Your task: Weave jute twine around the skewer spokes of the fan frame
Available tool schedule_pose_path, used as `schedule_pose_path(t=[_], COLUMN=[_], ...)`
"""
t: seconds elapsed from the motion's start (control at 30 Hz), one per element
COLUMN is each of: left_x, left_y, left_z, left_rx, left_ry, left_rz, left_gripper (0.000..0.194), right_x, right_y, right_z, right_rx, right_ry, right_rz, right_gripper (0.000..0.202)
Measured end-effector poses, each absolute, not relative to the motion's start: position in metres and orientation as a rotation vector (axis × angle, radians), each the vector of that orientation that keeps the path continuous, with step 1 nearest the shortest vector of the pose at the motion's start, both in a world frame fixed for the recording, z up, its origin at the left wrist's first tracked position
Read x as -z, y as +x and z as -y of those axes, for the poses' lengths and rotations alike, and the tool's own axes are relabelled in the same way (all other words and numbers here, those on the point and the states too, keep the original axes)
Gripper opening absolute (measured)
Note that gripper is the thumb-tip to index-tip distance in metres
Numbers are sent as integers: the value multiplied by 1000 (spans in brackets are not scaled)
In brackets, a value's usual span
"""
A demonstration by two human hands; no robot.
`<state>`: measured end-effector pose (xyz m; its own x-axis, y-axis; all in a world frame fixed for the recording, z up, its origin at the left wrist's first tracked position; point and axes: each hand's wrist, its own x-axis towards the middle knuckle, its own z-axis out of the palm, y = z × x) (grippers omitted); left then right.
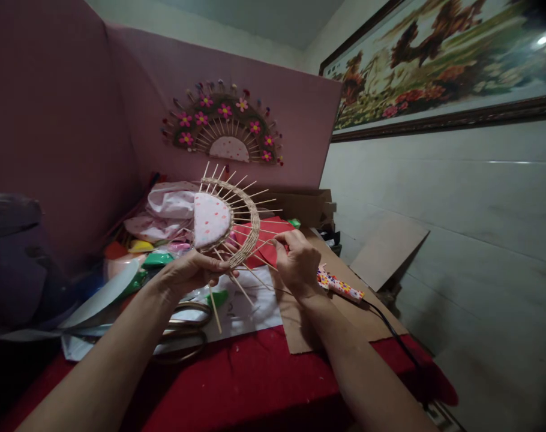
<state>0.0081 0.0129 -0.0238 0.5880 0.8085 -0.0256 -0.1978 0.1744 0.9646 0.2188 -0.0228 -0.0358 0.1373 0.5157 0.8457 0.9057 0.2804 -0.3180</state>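
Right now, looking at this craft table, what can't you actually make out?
- Head view: thin twine at the right hand, too fine to see.
- Scissors, partly covered by the left forearm.
- Left hand fingertips, hidden behind the stick fan.
- Dark bundle, left edge, blurred and cut off.

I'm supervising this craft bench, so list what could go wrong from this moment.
1. The left hand holds the half-woven stick fan by its lower edge only; the thin bare sticks could snap or shift while the right hand works among them.
2. The dotted tool lies just beside the right wrist with its black cord trailing off the table; a snag might drag it.
3. The scissors lie under the left forearm, possibly in the way.
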Motion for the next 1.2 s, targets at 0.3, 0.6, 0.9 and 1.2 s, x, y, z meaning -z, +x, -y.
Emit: schedule_pose_path(t=[0.3,0.6,0.9,1.2], left_x=[18,18,20,22], left_y=[2,-2,-8,-11], left_z=[-13,-13,-17,-20], left_rx=[-897,-932,-783,-720], left_ry=[1059,1064,1166,1260], left_rz=[-582,-567,-618,-608], left_gripper=[28,26,29,31], right_x=[35,39,35,30], right_y=[222,225,232,240], right_z=[21,13,12,14], right_rx=[462,379,474,555], right_ry=[-1342,-1351,-1317,-1319], right_rz=[1465,1404,1432,1482], right_gripper=[15,13,10,12])
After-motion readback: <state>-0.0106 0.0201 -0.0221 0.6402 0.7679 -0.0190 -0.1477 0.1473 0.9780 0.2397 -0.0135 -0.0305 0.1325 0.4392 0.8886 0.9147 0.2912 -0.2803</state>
